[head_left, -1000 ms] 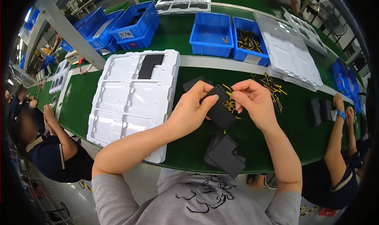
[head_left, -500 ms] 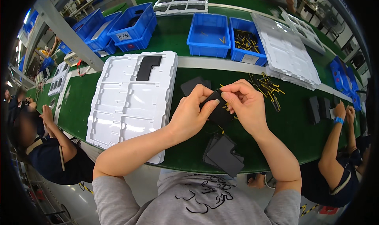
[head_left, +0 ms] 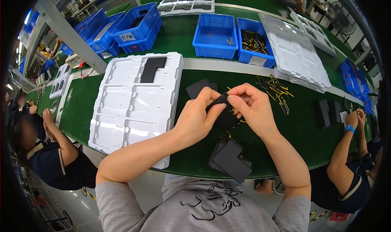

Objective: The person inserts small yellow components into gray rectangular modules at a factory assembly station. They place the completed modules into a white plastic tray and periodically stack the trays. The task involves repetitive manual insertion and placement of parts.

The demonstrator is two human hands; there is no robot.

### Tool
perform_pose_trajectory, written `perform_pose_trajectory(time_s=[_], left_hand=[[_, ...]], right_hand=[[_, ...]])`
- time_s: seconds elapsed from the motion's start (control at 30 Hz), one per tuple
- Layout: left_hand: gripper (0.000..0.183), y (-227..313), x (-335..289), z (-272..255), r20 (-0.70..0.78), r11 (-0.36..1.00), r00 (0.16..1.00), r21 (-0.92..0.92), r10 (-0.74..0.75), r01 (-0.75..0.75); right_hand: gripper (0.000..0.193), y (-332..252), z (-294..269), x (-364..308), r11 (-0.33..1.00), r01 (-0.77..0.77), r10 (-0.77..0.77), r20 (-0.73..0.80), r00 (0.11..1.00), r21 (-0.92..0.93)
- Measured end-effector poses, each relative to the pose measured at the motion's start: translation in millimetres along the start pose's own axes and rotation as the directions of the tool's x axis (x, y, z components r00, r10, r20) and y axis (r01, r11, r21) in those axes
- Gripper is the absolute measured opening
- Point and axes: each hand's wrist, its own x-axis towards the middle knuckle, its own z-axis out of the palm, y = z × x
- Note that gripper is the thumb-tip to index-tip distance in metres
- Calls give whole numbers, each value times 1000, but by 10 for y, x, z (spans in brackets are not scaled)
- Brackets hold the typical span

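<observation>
Between both hands is a flat black L-shaped piece [head_left: 219, 100], resembling a phone battery. My left hand [head_left: 196, 114] grips its left side, fingers behind and thumb in front. At its top edge, my right hand [head_left: 253, 109] pinches thumb to fingertips; whatever small part lies in that pinch is hidden. Small yellow bits show under the right fingers. Several dark L-shaped pieces [head_left: 231, 159] are stacked near the table's front edge, and more flat dark pieces [head_left: 199, 87] lie beyond my left hand. A loose pile of black-and-yellow strips [head_left: 279, 92] lies right of my right hand.
A white moulded tray [head_left: 116, 101] on the left holds one black piece [head_left: 152, 70]. Behind stand a blue bin [head_left: 215, 44] with a few strips and another blue bin [head_left: 256, 60] full of them. Clear trays [head_left: 295, 52] lean at the right. Co-workers sit on both sides.
The held piece has tilted slightly, showing less of its face. My right hand has shifted down a little. The right co-worker's hands have moved slightly.
</observation>
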Motion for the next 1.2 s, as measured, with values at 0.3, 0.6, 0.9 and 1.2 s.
perform_pose_trajectory(time_s=[0.3,0.6,0.9,1.2], left_hand=[[20,-28,33,-39,1,994,994,-24,109,-109],[33,11,118,-220,60,947,994,-304,-89,103],[40,-144,111,-223,155,823,973,-520,-171,227],[56,-147,369,-1097,-98,856,976,-503,-193,119]], right_hand=[[16,58,-135,76,986,-84,59,171,984,145],[16,79,-144,85,990,-10,-20,203,979,144],[10,184,-122,94,986,163,-159,103,982,-33],[17,172,-1344,191,602,-193,94,-172,981,-774]])
